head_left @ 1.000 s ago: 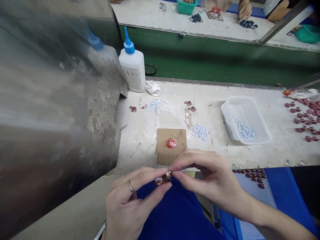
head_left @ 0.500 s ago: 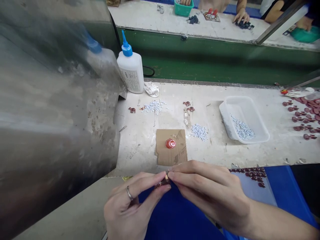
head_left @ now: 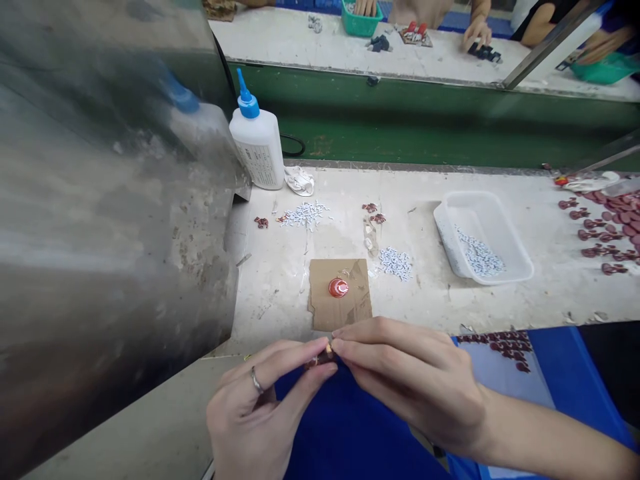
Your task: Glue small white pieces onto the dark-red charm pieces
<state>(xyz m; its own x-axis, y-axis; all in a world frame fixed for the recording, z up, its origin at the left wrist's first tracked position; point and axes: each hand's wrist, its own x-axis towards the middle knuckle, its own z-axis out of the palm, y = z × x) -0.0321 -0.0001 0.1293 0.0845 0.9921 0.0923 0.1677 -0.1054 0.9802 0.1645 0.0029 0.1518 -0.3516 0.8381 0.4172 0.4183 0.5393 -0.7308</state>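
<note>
Between the thumb and index finger of my left hand (head_left: 265,393) is a small dark brown figurine (head_left: 320,358) with a yellowish spot. The fingertips of my right hand (head_left: 410,373) are pinched together against its upper end; whether they hold a tiny piece there is hidden. Just beyond my hands lies a square of cardboard (head_left: 323,310) with a shiny red blob (head_left: 339,287) on it. To its right is a pile of tiny pale blue-white pieces (head_left: 395,264), and a second pile of pale pieces (head_left: 306,215) lies farther back on the left.
A white bottle with a blue nozzle (head_left: 257,147) stands at the back left beside a metal housing (head_left: 125,200). A clear plastic tub (head_left: 520,263) holds more pale pieces. Brown figurines (head_left: 595,233) lie far right. Other people's hands (head_left: 479,33) work at the opposite bench.
The whole view has shifted slightly. Both hands keep the small brown figurine pinched at nearly the same spot, with only slight finger movement.
</note>
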